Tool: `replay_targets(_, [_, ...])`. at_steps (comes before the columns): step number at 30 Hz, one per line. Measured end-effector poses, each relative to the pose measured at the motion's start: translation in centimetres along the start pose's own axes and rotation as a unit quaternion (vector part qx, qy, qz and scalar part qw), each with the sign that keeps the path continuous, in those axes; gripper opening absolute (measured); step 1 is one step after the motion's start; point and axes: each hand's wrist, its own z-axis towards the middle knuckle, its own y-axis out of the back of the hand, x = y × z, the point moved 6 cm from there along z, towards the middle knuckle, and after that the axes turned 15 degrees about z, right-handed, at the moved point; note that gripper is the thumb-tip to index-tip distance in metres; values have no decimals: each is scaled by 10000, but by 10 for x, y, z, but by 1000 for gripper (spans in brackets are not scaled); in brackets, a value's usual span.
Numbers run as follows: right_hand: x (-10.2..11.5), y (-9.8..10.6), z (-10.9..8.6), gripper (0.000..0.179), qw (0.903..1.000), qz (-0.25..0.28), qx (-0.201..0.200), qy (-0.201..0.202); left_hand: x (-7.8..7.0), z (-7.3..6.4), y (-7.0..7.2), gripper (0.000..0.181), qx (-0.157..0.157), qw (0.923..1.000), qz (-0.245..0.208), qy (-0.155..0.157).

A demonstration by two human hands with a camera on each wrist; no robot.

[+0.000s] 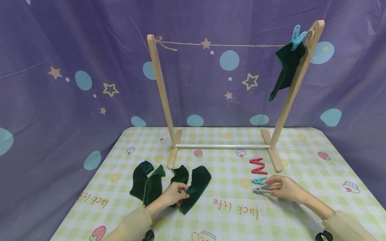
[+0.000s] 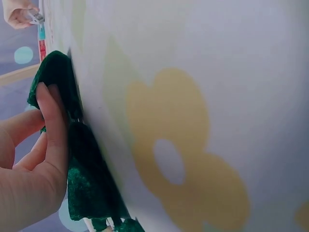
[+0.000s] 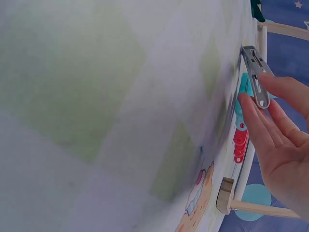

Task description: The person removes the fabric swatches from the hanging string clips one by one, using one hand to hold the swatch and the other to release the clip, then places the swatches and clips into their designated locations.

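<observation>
My left hand (image 1: 172, 194) pinches the edge of a dark green velvety cloth piece (image 1: 200, 182) on the table. In the left wrist view, thumb and fingers close on this cloth (image 2: 58, 72). Several similar green cloths (image 1: 154, 190) lie left of and behind the hand. At the right, my right hand (image 1: 284, 190) holds a grey clothespin (image 1: 260, 190) between thumb and fingers, low over the table. The right wrist view shows that clothespin (image 3: 257, 79) from the side. Just beyond it lies a light blue clothespin (image 1: 258, 181), then two red clothespins (image 1: 258, 170).
Behind the hands stands a wooden rack (image 1: 163, 90) with a string (image 1: 223, 45) tied between its posts. By the right post, a blue clothespin (image 1: 297, 38) clips a green cloth (image 1: 290, 67) on the string. A white rod (image 1: 223, 146) joins the feet. The table wears a checked cloth (image 1: 229, 227).
</observation>
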Motion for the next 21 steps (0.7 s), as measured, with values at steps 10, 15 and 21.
replay_targets(10, [-1,-2,-1,38,9980,-607,-97,-127,1,-2,-1,25,-36,10000,37,-5])
replay_targets(15, [6,-3,-1,37,9944,-1050,-78,54,-1,-2,7,20,-294,9995,12,134])
replay_targets(21, [21,6,-2,36,9907,-1300,-348,202,-6,5,17,19,-522,9985,109,137])
